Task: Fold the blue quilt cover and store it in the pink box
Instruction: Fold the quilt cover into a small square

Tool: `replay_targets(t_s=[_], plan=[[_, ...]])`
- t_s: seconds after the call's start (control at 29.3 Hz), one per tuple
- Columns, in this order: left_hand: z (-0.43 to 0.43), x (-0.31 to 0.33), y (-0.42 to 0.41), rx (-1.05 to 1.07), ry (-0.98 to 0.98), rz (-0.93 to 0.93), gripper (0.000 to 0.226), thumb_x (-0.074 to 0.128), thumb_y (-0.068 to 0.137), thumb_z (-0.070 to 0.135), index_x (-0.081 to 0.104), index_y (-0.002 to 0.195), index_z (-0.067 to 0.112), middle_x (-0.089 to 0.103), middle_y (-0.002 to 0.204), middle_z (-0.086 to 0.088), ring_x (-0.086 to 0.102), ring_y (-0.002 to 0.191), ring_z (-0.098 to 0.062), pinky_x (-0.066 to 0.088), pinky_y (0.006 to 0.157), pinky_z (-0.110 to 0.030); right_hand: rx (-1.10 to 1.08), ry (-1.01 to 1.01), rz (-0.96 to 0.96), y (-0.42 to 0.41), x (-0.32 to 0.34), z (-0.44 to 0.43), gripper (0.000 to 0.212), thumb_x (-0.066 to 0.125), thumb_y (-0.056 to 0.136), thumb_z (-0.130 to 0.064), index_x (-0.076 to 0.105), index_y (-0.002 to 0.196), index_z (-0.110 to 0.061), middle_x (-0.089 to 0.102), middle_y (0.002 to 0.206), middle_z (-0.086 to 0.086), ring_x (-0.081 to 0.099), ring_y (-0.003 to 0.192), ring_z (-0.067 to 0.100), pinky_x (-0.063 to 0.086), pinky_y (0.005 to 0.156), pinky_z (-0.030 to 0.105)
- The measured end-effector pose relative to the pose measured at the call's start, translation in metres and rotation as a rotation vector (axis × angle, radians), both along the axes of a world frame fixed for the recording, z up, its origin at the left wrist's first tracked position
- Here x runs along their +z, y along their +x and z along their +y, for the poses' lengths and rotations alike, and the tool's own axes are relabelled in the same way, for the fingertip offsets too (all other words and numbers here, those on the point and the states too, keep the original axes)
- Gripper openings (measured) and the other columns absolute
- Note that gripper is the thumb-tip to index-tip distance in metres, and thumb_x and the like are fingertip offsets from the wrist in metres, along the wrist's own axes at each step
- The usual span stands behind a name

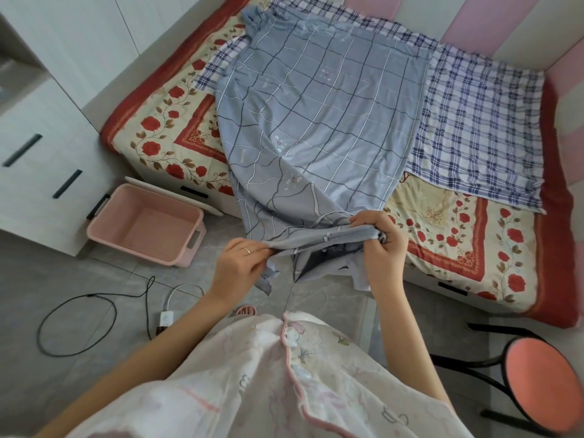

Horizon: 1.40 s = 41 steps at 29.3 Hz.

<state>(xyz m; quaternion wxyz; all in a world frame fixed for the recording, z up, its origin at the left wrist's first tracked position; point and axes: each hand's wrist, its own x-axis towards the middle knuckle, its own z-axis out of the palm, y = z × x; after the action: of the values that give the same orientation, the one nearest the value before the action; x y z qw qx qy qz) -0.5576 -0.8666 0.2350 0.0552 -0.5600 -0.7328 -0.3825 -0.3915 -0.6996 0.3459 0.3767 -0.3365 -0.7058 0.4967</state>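
Quilt cover (316, 115) drapes off the bed's (164, 121) near edge; left hand (241, 260) and right hand (380, 238) both pinch its bunched hem, matching corners for folding.

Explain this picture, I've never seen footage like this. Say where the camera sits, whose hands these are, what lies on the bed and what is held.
There is no machine here. A person wears one wide-angle camera on the head, looking down, so the hands are the wearer's own. The left hand and right hand both grip the near edge of the blue quilt cover, which lies spread over a checked sheet and a rose-patterned quilt. The pink box stands open on the floor at the person's left. A black cable lies there too, and a stool stands at the right.
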Motion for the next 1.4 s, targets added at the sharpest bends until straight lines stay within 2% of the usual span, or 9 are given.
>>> replay_targets(t_s=[0.21, 0.41, 0.55, 0.65, 0.82, 1.03, 1.2, 1.33, 1.4], plan=[[0.001, 0.016, -0.001, 0.112, 0.069, -0.230, 0.002, 0.069, 0.082, 0.004, 0.070, 0.082, 0.002, 0.069, 0.082, -0.005, 0.063, 0.075, -0.015, 0.052, 0.070, -0.027, -0.033, -0.014, -0.069, 0.000, 0.006, 0.006, 0.037, 0.038, 0.067, 0.006, 0.065, 0.076, -0.017, 0.066, 0.079, -0.005, 0.059, 0.076, 0.008, 0.047, 0.069, 0.021], [0.017, 0.055, -0.025, 0.158, 0.107, -0.219, 0.021, 0.073, 0.072, -0.011, 0.057, 0.079, 0.001, 0.058, 0.079, -0.009, 0.054, 0.070, -0.013, 0.047, 0.065, -0.017, -0.045, 0.055, -0.236, -0.019, 0.038, 0.038, 0.036, 0.041, 0.081, 0.011, 0.063, 0.080, -0.017, 0.055, 0.063, -0.006, 0.043, 0.046, -0.002, 0.029, 0.045, 0.009], [0.035, 0.072, -0.042, 0.158, 0.022, -0.259, 0.028, 0.068, 0.071, -0.011, 0.054, 0.089, 0.005, 0.051, 0.088, -0.007, 0.050, 0.075, -0.019, 0.045, 0.065, -0.024, -0.002, 0.029, -0.117, -0.039, 0.062, 0.039, 0.040, 0.035, 0.079, 0.013, 0.056, 0.067, -0.019, 0.043, 0.053, -0.002, 0.033, 0.043, 0.000, 0.025, 0.043, 0.013], [0.054, 0.065, -0.051, 0.196, -0.075, -0.299, 0.027, 0.061, 0.069, -0.013, 0.050, 0.072, 0.011, 0.047, 0.076, -0.002, 0.044, 0.069, -0.019, 0.034, 0.058, -0.032, 0.077, 0.037, -0.047, -0.057, 0.087, 0.032, 0.040, 0.034, 0.079, 0.013, 0.054, 0.063, -0.017, 0.040, 0.051, -0.005, 0.031, 0.044, -0.001, 0.025, 0.043, 0.012], [0.061, 0.050, -0.088, 0.395, -0.092, -0.375, 0.014, 0.053, 0.081, -0.008, 0.058, 0.075, 0.003, 0.051, 0.075, -0.004, 0.050, 0.072, -0.024, 0.024, 0.059, -0.027, 0.075, 0.041, 0.048, -0.058, 0.109, 0.048, 0.037, 0.034, 0.077, 0.007, 0.056, 0.062, -0.018, 0.044, 0.047, -0.014, 0.036, 0.047, 0.003, 0.029, 0.045, 0.017], [0.061, 0.079, -0.124, 0.250, -0.138, -0.462, 0.032, 0.040, 0.087, -0.009, 0.042, 0.068, 0.016, 0.046, 0.068, -0.001, 0.042, 0.065, -0.014, 0.029, 0.056, -0.019, -0.069, 0.005, 0.052, -0.059, 0.104, 0.077, 0.038, 0.035, 0.085, 0.002, 0.056, 0.063, -0.022, 0.042, 0.048, -0.013, 0.033, 0.048, 0.005, 0.028, 0.047, 0.019], [0.064, 0.102, -0.144, 0.159, -0.197, -0.461, 0.029, 0.033, 0.089, -0.008, 0.042, 0.076, 0.016, 0.044, 0.076, -0.005, 0.039, 0.068, -0.010, 0.030, 0.065, -0.030, -0.162, -0.018, 0.064, -0.063, 0.101, 0.099, 0.037, 0.035, 0.088, 0.002, 0.054, 0.065, -0.020, 0.038, 0.054, -0.003, 0.027, 0.044, 0.005, 0.024, 0.044, 0.020], [0.061, 0.116, -0.157, 0.112, -0.262, -0.411, 0.006, 0.048, 0.095, 0.021, 0.049, 0.095, 0.014, 0.047, 0.079, 0.006, 0.043, 0.070, -0.004, 0.033, 0.066, -0.030, -0.176, 0.003, 0.056, -0.076, 0.103, 0.111, 0.035, 0.033, 0.088, 0.003, 0.049, 0.065, -0.018, 0.038, 0.057, -0.003, 0.027, 0.042, 0.001, 0.024, 0.044, 0.017], [0.058, 0.122, -0.166, 0.122, -0.353, -0.270, 0.034, 0.066, 0.087, 0.027, 0.052, 0.115, 0.015, 0.058, 0.094, 0.006, 0.054, 0.080, -0.011, 0.042, 0.068, -0.031, -0.185, 0.005, 0.062, -0.081, 0.105, 0.116, 0.036, 0.034, 0.089, 0.002, 0.049, 0.065, -0.020, 0.037, 0.057, -0.005, 0.027, 0.041, 0.001, 0.024, 0.044, 0.017]])
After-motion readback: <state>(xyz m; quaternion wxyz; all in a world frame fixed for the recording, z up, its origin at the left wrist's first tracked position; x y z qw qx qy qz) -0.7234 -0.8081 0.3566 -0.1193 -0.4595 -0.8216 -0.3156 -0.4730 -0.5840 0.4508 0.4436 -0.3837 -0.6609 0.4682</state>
